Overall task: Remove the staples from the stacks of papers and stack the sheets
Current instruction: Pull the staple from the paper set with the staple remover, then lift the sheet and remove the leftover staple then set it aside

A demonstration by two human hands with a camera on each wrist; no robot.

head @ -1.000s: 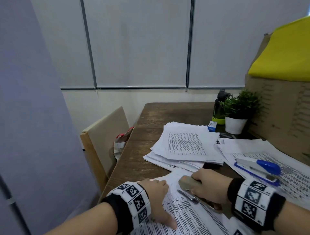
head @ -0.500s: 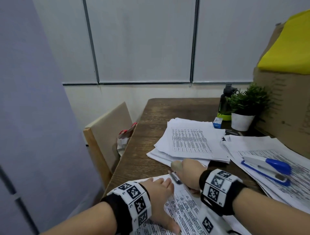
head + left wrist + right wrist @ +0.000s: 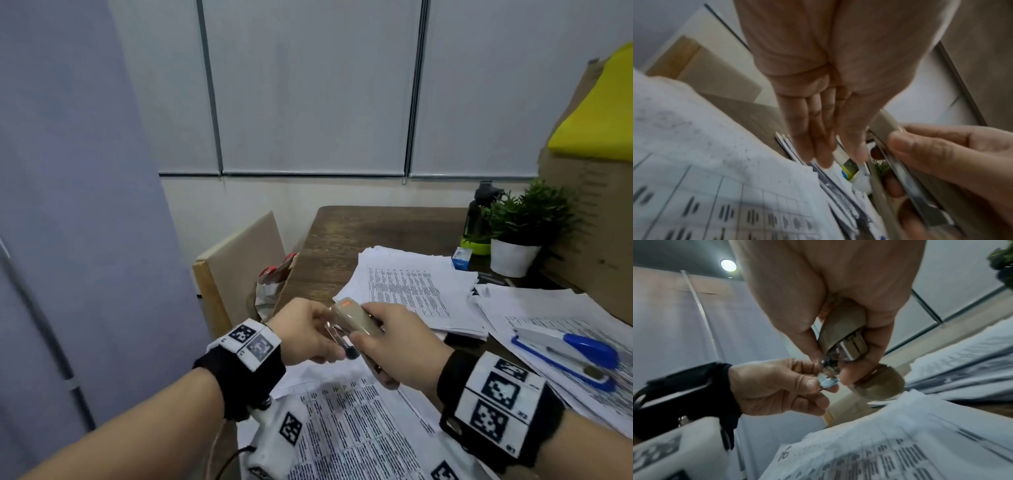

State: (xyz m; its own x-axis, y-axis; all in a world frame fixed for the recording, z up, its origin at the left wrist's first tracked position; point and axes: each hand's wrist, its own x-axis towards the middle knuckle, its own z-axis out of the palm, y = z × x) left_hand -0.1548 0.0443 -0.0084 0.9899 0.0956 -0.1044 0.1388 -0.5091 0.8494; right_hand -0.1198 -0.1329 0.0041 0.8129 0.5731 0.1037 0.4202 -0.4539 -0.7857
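Note:
My right hand (image 3: 368, 329) grips a beige stapler (image 3: 352, 317) with metal parts, raised above the printed sheets (image 3: 349, 431) at the near table edge. My left hand (image 3: 330, 337) meets it from the left. In the right wrist view the left hand (image 3: 818, 378) pinches the shiny metal tip of the stapler (image 3: 842, 331) between thumb and forefinger. Whether a staple sits there is too small to tell. In the left wrist view the stapler (image 3: 885, 126) lies in the right hand (image 3: 920, 154), above the printed sheets (image 3: 694, 178).
A loose paper pile (image 3: 404, 291) lies mid-table. Another pile (image 3: 534, 308) at the right carries a blue and white stapler (image 3: 568, 346). Behind stand a potted plant (image 3: 524, 233), dark bottle (image 3: 479, 212), small blue box (image 3: 461, 257) and cardboard box (image 3: 589, 222). A chair (image 3: 239, 260) stands left.
Both hands rose off the near sheets. The right hand lifted the beige stapler from the paper, and the left hand left the page and took hold of its metal tip.

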